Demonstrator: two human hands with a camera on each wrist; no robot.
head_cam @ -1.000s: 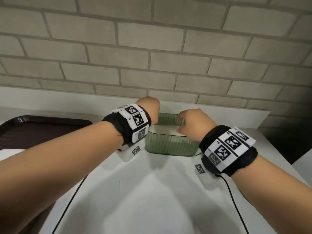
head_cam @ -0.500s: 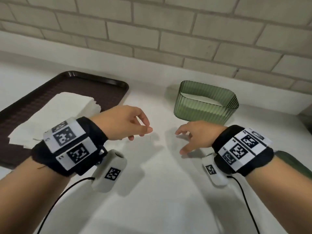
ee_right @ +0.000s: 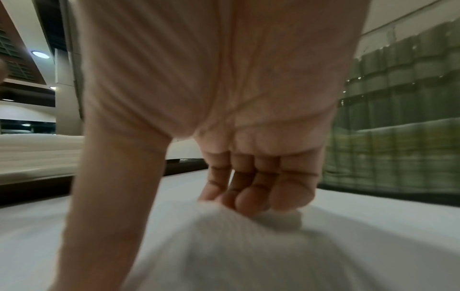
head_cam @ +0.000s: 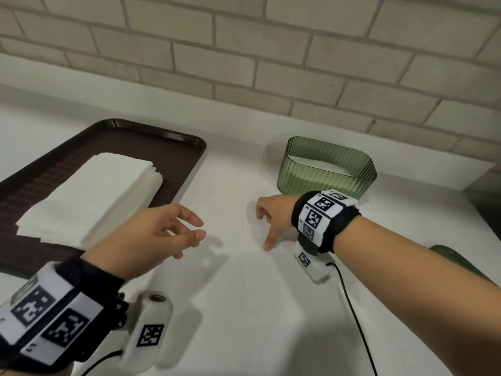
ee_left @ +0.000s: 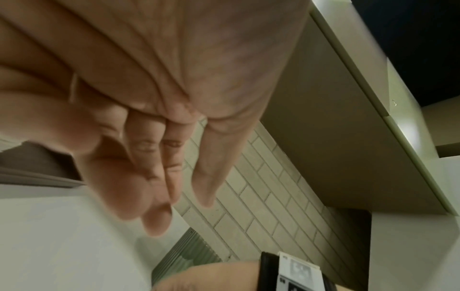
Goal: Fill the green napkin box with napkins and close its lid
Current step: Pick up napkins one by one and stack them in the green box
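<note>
The green ribbed napkin box stands open by the wall, with a low layer of white napkins inside. Its dark green lid lies on the table behind my right forearm. A thick stack of napkins sits on the brown tray. My left hand hovers over the table with relaxed fingers and holds nothing. My right hand is down on the table left of the box. In the right wrist view its curled fingers and its thumb gather a loose white napkin that bunches up under them.
The white table ends at a brick wall behind the box. Wrist camera cables trail over the table near both forearms. The right wrist view shows the box wall close on the right and the napkin stack on the left.
Both hands have left the box and come back toward me. The left hand has opened wider. The right hand has dropped to the table, onto the loose napkin.
</note>
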